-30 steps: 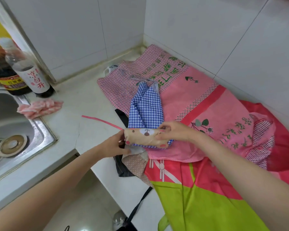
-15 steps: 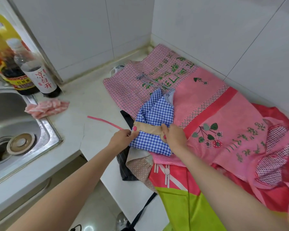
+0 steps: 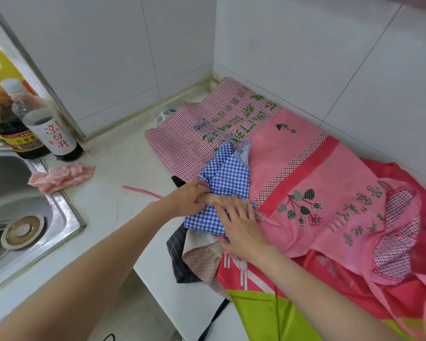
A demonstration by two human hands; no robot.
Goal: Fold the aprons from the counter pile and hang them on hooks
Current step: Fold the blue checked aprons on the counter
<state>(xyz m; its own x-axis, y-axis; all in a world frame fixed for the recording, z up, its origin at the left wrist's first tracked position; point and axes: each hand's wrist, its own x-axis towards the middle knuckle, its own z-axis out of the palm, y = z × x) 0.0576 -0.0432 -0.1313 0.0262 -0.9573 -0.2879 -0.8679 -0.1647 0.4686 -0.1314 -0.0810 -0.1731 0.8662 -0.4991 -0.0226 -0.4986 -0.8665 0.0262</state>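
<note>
In the head view, a blue-and-white gingham apron (image 3: 225, 190) with a tan fabric band (image 3: 213, 199) across it lies at the centre of the frame, on top of a spread pile of aprons on the white stone counter (image 3: 113, 168). The left hand (image 3: 186, 199) sits at the left end of the band, its fingers curled onto the cloth there. The right hand (image 3: 240, 223) lies flat, fingers extended and spread, pressing down on the lower half of the gingham apron.

Beneath it, toward the upper centre, a pink checked apron with green characters (image 3: 194, 134) lies flat. To its right is a pink apron with a red stripe and flower print (image 3: 330, 193). A red and lime-green apron (image 3: 263, 313) fills the lower right.

At left, the steel sink (image 3: 47, 217) holds a round drain plug (image 3: 22, 231). A crumpled pink cloth (image 3: 62, 175) sits by its rim, and dark sauce bottles (image 3: 47, 134) stand at upper left against the white tiled wall (image 3: 108, 57).
</note>
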